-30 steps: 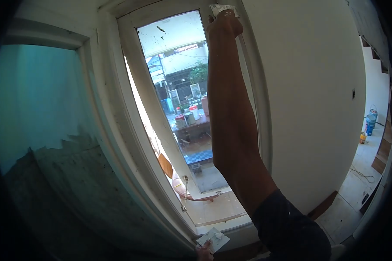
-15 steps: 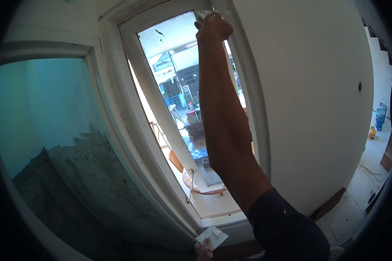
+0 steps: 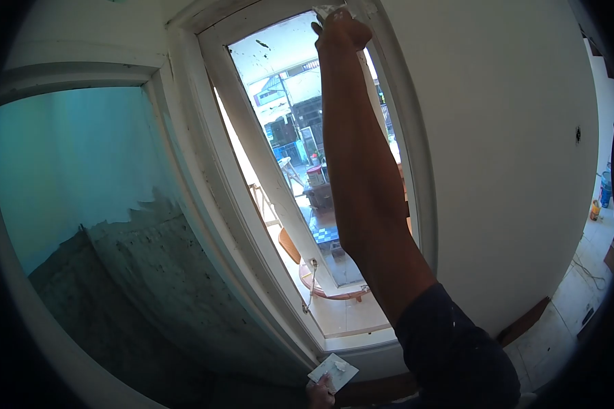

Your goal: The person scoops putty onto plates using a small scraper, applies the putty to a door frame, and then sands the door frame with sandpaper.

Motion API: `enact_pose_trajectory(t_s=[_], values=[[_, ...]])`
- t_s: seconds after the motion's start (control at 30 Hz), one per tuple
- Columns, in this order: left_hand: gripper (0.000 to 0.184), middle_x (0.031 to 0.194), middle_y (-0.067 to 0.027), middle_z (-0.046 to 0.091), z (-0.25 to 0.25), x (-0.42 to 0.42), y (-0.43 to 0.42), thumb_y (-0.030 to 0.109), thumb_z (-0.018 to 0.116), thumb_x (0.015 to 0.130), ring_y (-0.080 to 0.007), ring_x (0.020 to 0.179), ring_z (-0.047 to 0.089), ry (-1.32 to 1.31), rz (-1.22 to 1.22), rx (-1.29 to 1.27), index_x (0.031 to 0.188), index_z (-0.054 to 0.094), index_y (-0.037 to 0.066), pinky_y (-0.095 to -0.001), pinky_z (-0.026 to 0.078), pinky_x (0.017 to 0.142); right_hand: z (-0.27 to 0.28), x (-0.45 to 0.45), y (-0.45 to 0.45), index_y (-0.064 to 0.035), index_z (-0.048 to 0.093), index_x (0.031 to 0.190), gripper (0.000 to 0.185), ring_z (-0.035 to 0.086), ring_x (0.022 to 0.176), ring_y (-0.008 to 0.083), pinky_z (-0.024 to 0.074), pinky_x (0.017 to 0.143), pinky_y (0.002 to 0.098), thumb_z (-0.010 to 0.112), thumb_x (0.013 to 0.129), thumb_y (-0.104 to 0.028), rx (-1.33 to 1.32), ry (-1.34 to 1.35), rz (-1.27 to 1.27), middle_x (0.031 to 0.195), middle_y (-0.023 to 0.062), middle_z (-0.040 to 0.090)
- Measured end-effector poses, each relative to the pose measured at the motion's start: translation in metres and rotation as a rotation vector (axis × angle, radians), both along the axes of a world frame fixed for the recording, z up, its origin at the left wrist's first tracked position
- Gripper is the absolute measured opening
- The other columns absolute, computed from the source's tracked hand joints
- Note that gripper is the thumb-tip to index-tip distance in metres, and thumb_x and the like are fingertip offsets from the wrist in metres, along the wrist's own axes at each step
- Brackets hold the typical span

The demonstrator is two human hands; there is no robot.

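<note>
My right arm stretches up in front of the window. At the top of the frame, my right hand (image 3: 344,33) is closed around a pale flat scraper (image 3: 326,11), held against the upper part of the white window frame (image 3: 215,51); the hand covers most of the scraper. Low in the view, my left hand (image 3: 320,394) grips a square white plate (image 3: 335,371) by its near corner, thumb on top. A small lump of white paste (image 3: 340,366) lies on the plate.
The window sash (image 3: 300,252) stands ajar, with a metal stay (image 3: 311,290) at its lower end. A half-covered teal and grey panel (image 3: 116,225) is on the left. At right are a white wall (image 3: 498,157) and several paint containers, one blue (image 3: 606,189).
The view has shifted a little, so the window and wall sit further right. My right hand is slightly higher in the frame, still at the window's top. The left hand keeps holding the plate.
</note>
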State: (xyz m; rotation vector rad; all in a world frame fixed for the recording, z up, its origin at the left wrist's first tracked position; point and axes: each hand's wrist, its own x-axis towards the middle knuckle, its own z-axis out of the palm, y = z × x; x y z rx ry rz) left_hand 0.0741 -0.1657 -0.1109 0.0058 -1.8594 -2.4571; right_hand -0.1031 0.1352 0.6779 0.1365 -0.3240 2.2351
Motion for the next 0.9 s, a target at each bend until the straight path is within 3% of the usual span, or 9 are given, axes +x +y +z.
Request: enact_pose_trajectory(t_s=[0.13, 0.2, 0.27, 0.33, 0.4, 0.5, 0.67, 0.8, 0.9], values=[[0.033, 0.092, -0.0045, 0.058, 0.005, -0.019, 0.017, 0.023, 0.06, 0.086, -0.018, 0.077, 0.054, 0.029, 0.001, 0.067, 0.109, 0.055, -0.001, -0.0338, 0.045, 0.06, -0.019, -0.015, 0.009, 0.0061, 0.063, 0.078, 0.03, 0.066, 0.068, 0.0315, 0.0556, 0.059, 0.0377, 0.061, 0.082, -0.023, 0.28, -0.037, -0.385, 0.081, 0.0232, 0.064], [0.033, 0.093, -0.0042, 0.058, 0.006, -0.021, 0.022, 0.024, 0.06, 0.087, -0.0175, 0.079, 0.055, -0.009, 0.079, 0.15, 0.109, 0.055, 0.0, -0.0336, 0.045, 0.063, -0.027, -0.013, 0.03, 0.0001, 0.066, 0.075, 0.034, 0.066, 0.074, 0.0334, 0.0527, 0.068, 0.0417, 0.062, 0.079, -0.033, 0.543, -0.281, -0.885, 0.08, 0.0187, 0.066], [0.033, 0.093, -0.0038, 0.058, 0.005, -0.013, 0.03, 0.026, 0.059, 0.087, -0.0169, 0.08, 0.055, -0.063, 0.162, 0.244, 0.109, 0.055, 0.001, -0.0335, 0.045, 0.065, -0.01, -0.036, 0.079, -0.0051, 0.067, 0.081, 0.033, 0.064, 0.083, 0.0355, 0.0516, 0.072, 0.0434, 0.063, 0.076, -0.038, 0.945, -0.343, -1.087, 0.087, 0.0163, 0.066], [0.032, 0.094, -0.0043, 0.058, 0.07, 0.015, 0.054, 0.024, 0.059, 0.087, -0.0177, 0.081, 0.055, -0.203, 0.262, 0.296, 0.109, 0.055, 0.001, -0.0339, 0.045, 0.068, 0.0, -0.008, 0.103, -0.0083, 0.067, 0.089, 0.031, 0.064, 0.085, 0.0317, 0.0506, 0.076, 0.0417, 0.062, 0.077, -0.036, 1.022, -0.482, -1.252, 0.089, 0.0117, 0.067], [0.031, 0.095, -0.0049, 0.058, 0.085, 0.018, 0.064, 0.022, 0.059, 0.087, -0.0185, 0.083, 0.056, -0.351, 0.35, 0.349, 0.109, 0.054, 0.001, -0.0343, 0.045, 0.07, 0.007, 0.004, 0.125, -0.0101, 0.066, 0.098, 0.034, 0.064, 0.086, 0.0264, 0.0497, 0.079, 0.0398, 0.061, 0.077, -0.037, 0.882, -0.238, -1.056, 0.087, 0.0088, 0.067], [0.03, 0.094, -0.005, 0.058, 0.077, 0.013, 0.075, 0.021, 0.059, 0.087, -0.0188, 0.083, 0.056, -0.364, 0.292, 0.369, 0.109, 0.054, 0.001, -0.0345, 0.046, 0.07, 0.001, 0.062, 0.121, -0.0122, 0.064, 0.106, 0.043, 0.065, 0.084, 0.0213, 0.05, 0.08, 0.0363, 0.063, 0.075, -0.042, 1.044, -0.435, -1.185, 0.084, 0.0073, 0.067], [0.029, 0.094, -0.0051, 0.057, 0.069, 0.002, 0.078, 0.02, 0.06, 0.086, -0.0192, 0.083, 0.056, -0.374, 0.2, 0.367, 0.108, 0.054, 0.002, -0.0348, 0.046, 0.07, -0.01, 0.085, 0.114, 0.0009, 0.059, 0.112, 0.072, 0.064, 0.07, 0.0185, 0.0544, 0.062, 0.0318, 0.072, 0.064, -0.05, 1.382, -0.388, -1.104, 0.08, 0.0128, 0.065], [0.027, 0.093, -0.0053, 0.057, 0.065, -0.013, 0.074, 0.019, 0.06, 0.086, -0.0195, 0.083, 0.056, -0.36, 0.13, 0.355, 0.107, 0.054, 0.002, -0.035, 0.046, 0.07, -0.013, 0.084, 0.119, 0.0061, 0.055, 0.115, 0.079, 0.061, 0.064, 0.0156, 0.0532, 0.052, 0.0299, 0.076, 0.06, -0.046, 1.541, -0.173, -1.283, 0.076, 0.012, 0.062], [0.027, 0.092, -0.0054, 0.057, 0.06, -0.022, 0.072, 0.018, 0.06, 0.086, -0.0197, 0.083, 0.056, -0.352, 0.086, 0.35, 0.106, 0.053, 0.002, -0.0352, 0.046, 0.07, -0.015, 0.101, 0.115, 0.0046, 0.052, 0.12, 0.077, 0.059, 0.065, 0.0141, 0.0529, 0.056, 0.0298, 0.077, 0.062, -0.039, 1.808, -0.255, -1.005, 0.074, 0.0092, 0.059]])
